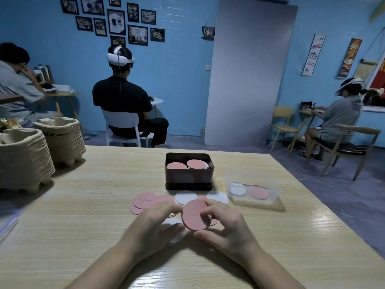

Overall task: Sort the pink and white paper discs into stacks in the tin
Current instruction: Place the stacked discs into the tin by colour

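Observation:
A dark rectangular tin [188,180] stands mid-table with pink discs [176,165] and a second pile topped pink over white inside. Loose pink discs [143,200] and white discs [186,197] lie on the table between the tin and my hands. Both hands hold a small stack of pink discs [195,215] tilted up just above the table: my right hand [225,224] pinches its right edge, my left hand [154,224] touches its left edge. A white disc [175,230] lies partly hidden under my left hand.
A clear plastic box [253,189] right of the tin holds a white and a pink disc. Two piles of pulp cup trays [27,157] stand at the table's far left. Three seated people and chairs are beyond the table.

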Motion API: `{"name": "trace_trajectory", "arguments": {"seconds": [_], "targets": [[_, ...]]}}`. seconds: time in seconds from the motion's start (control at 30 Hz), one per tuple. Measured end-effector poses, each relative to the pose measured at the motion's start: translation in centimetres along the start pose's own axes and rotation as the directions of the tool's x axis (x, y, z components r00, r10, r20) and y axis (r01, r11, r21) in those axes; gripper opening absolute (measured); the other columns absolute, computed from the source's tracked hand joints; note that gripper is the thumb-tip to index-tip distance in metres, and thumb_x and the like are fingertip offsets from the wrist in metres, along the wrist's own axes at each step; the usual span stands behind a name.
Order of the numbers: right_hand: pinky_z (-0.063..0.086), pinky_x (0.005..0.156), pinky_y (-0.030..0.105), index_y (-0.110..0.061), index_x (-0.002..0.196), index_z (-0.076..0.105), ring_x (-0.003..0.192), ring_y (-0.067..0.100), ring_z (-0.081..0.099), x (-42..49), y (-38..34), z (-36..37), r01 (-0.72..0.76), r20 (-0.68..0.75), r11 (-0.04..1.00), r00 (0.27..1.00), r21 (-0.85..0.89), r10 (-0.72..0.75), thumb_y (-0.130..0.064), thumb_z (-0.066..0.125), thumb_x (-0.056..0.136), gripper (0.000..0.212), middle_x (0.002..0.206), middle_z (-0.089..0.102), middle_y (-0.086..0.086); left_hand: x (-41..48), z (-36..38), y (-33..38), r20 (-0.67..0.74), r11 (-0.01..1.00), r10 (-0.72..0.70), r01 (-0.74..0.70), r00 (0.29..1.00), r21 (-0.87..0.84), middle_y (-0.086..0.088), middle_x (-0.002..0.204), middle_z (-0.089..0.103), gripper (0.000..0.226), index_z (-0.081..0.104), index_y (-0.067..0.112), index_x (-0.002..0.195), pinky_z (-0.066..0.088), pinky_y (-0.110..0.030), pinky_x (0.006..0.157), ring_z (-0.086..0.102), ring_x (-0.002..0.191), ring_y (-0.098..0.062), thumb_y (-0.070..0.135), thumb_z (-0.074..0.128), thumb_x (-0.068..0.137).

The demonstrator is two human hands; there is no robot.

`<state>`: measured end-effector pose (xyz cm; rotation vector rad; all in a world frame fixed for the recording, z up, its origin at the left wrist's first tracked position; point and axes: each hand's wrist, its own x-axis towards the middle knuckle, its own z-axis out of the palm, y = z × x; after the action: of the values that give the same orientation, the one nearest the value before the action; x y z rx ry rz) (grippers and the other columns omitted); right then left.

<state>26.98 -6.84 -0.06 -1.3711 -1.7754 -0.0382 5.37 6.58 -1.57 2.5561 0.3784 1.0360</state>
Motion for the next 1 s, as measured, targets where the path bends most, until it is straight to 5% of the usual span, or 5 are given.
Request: {"name": "trace_trajectory", "arguments": {"seconds": [0.3,0.57,1.0], "targets": [[0.044,0.073,0.017,-0.015,0.093,0.064,0.094,-0.004,0.054,0.4,0.6,0.4,-0.01,0.046,0.998,0.999,-0.058,0.012,-0.038,0.087,0.076,0.037,0.098,0.057,-0.019,0.2,-0.7,0.6,0.026,0.996,-0.044,0.046,0.999,-0.07,0.023,0.105,0.068,0.025,0.067,0.028,0.111,0.053,-0.026,0.084,0.064,0.1,-0.001,0.032,0.077,0.088],[0.051,0.08,0.024,-0.021,0.094,0.061,0.093,0.0,0.057,-0.5,1.3,-0.9,-0.028,0.046,0.991,0.998,-0.131,0.034,-0.047,0.082,0.078,0.037,0.121,0.061,-0.013,-0.8,-1.8,-0.6,0.21,0.969,-0.156,0.109,0.965,0.221,0.031,0.123,0.054,0.065,0.053,0.04,0.127,0.035,-0.025,0.105,0.042,0.119,0.008,0.072,0.067,0.072],[0.049,0.09,0.023,-0.032,0.091,0.053,0.111,0.001,0.059,-0.9,1.3,-0.7,-0.07,0.071,0.983,0.994,-0.172,0.083,-0.052,0.08,0.076,0.037,0.128,0.062,-0.012,-0.9,-2.3,-0.1,0.187,0.982,-0.153,0.128,0.97,0.138,0.034,0.109,0.057,0.054,0.062,0.043,0.115,0.041,-0.032,0.1,0.048,0.117,0.001,0.063,0.078,0.067]]}}
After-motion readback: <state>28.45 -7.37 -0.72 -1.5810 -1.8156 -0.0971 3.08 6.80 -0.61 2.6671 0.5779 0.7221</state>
